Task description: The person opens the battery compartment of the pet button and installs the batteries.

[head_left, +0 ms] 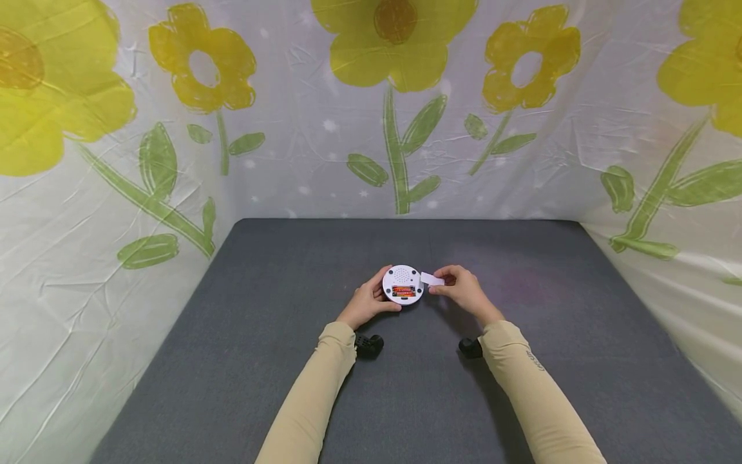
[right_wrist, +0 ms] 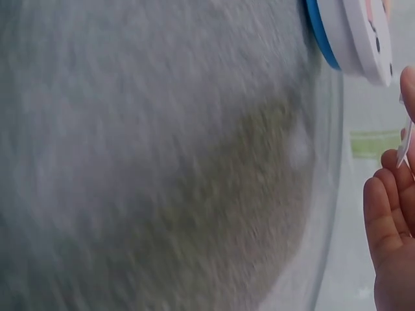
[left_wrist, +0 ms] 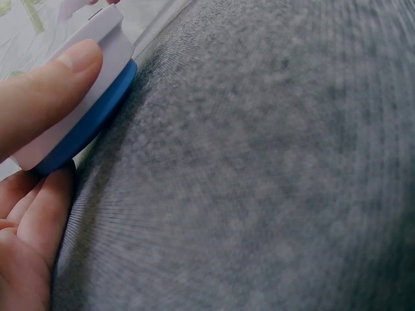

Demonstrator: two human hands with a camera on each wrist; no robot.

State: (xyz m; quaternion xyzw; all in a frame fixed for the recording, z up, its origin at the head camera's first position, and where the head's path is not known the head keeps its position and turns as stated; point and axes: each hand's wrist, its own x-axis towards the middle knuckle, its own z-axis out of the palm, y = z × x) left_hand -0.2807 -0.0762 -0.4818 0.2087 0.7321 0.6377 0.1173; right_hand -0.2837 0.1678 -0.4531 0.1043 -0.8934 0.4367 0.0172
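Observation:
A round white device (head_left: 393,290) with a blue underside is tilted so its back shows in the head view. Small holes, dark feet and an uncovered battery compartment with orange-red batteries (head_left: 404,291) mark that back. My left hand (head_left: 366,301) grips the device by its left edge, the thumb (left_wrist: 81,58) on its white side and the other fingers beneath the blue part. Just off the device's right edge, my right hand (head_left: 462,290) pinches a small white battery cover (head_left: 431,279) between thumb and fingers. In the right wrist view the cover (right_wrist: 404,142) shows edge-on.
Dark grey cloth covers the table (head_left: 417,399). White curtains (head_left: 295,129) printed with yellow flowers hang behind it and along both sides. Black wrist cameras (head_left: 371,347) protrude inward from under the beige sleeves (head_left: 315,393).

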